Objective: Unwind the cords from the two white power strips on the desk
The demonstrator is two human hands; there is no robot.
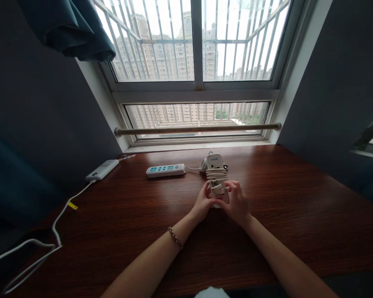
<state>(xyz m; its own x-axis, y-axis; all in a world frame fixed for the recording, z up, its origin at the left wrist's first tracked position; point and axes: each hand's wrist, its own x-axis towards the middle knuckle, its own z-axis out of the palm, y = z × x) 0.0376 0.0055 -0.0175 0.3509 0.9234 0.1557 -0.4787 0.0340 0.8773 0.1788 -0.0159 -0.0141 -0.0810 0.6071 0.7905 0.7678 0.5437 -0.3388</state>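
Note:
Between my two hands is a white power strip point(215, 160), its own white cord point(216, 174) wound several times around its middle. The plug point(218, 190) of that cord lies against the lower part of the strip. My left hand point(203, 203) grips the strip's near end from the left, and my right hand point(238, 203) has its fingers at the plug and the strip's right edge. Both thumbs meet near the bottom end. Behind it, a coiled cord point(203, 166) runs left to a second white power strip point(165, 170) with blue-green sockets, lying flat.
The brown wooden tabletop point(136, 231) reaches to the window sill. A white box-shaped device point(103, 170) with a long white cable point(57, 219) lies at the left, by a yellow tag point(72, 205). A metal bar point(199, 129) crosses the window, and a blue curtain point(71, 29) hangs upper left.

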